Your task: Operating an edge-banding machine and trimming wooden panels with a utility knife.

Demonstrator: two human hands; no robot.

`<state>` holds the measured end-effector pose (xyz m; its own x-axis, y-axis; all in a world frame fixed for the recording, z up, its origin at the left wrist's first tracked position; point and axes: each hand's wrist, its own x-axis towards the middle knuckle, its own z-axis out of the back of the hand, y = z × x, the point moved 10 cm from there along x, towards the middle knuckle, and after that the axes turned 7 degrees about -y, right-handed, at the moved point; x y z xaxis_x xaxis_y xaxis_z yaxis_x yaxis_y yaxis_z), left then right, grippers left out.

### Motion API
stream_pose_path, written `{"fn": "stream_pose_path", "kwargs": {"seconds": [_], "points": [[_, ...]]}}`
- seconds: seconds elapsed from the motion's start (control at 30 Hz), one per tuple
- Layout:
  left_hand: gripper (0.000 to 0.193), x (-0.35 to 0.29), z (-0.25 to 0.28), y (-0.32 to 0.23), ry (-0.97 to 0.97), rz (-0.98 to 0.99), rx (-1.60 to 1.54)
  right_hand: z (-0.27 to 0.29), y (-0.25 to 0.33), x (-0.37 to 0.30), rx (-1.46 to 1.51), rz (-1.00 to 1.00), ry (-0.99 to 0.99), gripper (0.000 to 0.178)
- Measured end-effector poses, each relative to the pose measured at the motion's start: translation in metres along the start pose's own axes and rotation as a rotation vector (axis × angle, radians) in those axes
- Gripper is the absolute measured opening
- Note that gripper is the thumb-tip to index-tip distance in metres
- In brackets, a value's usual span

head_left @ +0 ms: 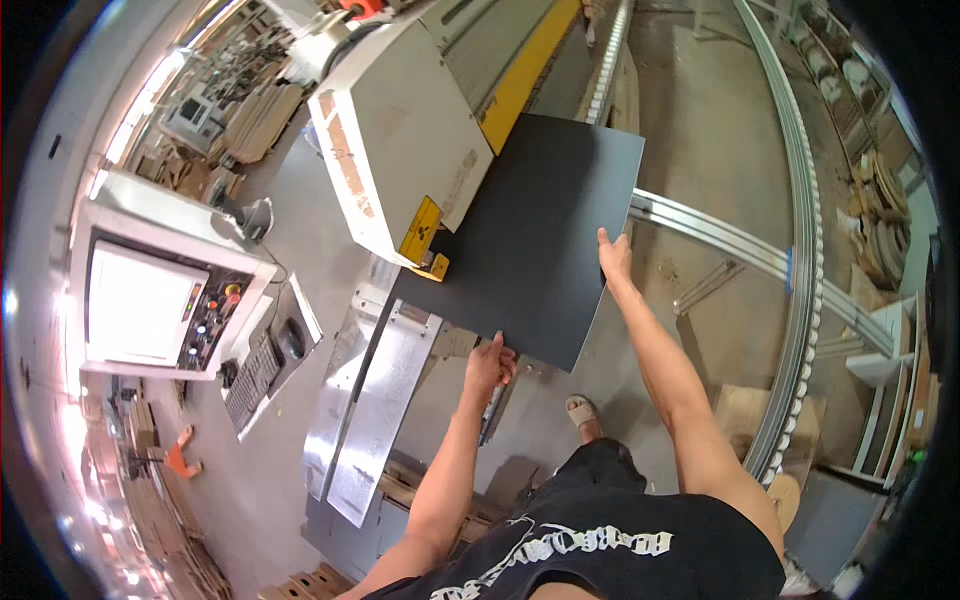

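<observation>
A large, flat, dark grey panel (540,240) lies level in front of me, its far left part reaching under the white housing (405,130) of a machine. My right hand (616,258) grips the panel's right edge, thumb on top and the other fingers hidden below. At the near edge, my left hand (488,368) is closed on the panel with its thumb at the rim and its fingers curled beneath. Beside the panel's near left corner, a shiny metal infeed table (375,430) runs toward me.
Left of the machine stands a control cabinet with a bright screen (140,305), plus a keyboard (255,380) and mouse (291,338) on a shelf. An aluminium support bar (715,222) joins a long roller rail (802,220) on the right. A yellow guard (422,230) hangs over the panel's left side.
</observation>
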<state>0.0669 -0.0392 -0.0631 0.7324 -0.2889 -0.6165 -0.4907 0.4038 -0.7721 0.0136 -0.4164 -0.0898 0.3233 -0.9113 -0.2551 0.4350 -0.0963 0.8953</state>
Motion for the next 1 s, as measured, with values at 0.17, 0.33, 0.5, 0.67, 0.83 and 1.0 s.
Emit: {"fn": "stream_pose_path", "kwargs": {"seconds": [0.17,0.33,0.5,0.67,0.83,1.0], "points": [[0.05,-0.042,-0.069,-0.017,0.162,-0.108,-0.015,0.024,-0.033,0.097,0.141,-0.071,0.198,0.075],[0.049,-0.143,-0.043,0.04,0.134,-0.154,0.148,0.007,-0.054,0.095,0.588,-0.166,0.275,0.063],[0.042,-0.23,0.033,0.238,-0.153,-0.011,0.299,-0.018,-0.25,-0.016,0.414,-0.369,0.523,0.045],[0.031,-0.417,0.117,0.557,-0.837,0.615,0.138,-0.013,-0.404,-0.338,-0.776,-0.301,1.258,0.022],[0.028,-0.601,0.015,0.721,-1.057,0.854,-0.538,-0.037,-0.447,-0.512,-0.998,-0.023,1.779,0.018],[0.024,-0.703,-0.064,0.82,-1.196,0.855,-0.886,-0.063,-0.426,-0.634,-0.991,0.107,1.578,0.019]]}}
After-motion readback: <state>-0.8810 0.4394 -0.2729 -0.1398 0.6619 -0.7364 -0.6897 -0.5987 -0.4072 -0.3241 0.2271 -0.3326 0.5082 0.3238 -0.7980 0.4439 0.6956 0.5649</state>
